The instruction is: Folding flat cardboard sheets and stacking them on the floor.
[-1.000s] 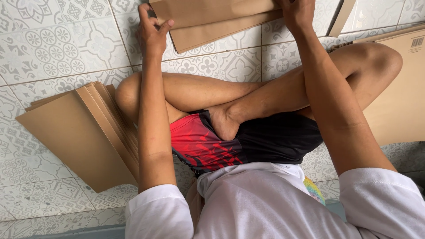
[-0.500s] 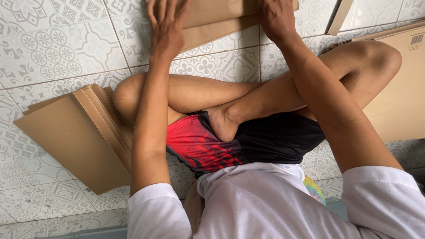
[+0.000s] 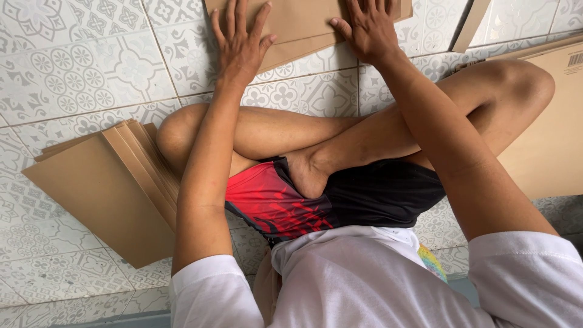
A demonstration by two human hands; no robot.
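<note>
likely a home workspace: patterned floor tiles (image 3: 79,73), stacked flat cardboard sheets (image 3: 103,188).

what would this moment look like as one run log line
left hand flat on cardboard sheet | right hand flat on same sheet | cardboard stack by left knee | tiled floor

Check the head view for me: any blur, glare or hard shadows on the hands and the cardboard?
Head view: even, soft daylight, no hard shadows; left hand and right hand look sharp, flat on the cardboard sheet, which the top edge crops; mild sheen on the floor tiles, no blown glare; the stack of cardboard is in focus; slight wide-angle stretch at the white sleeves.
</note>
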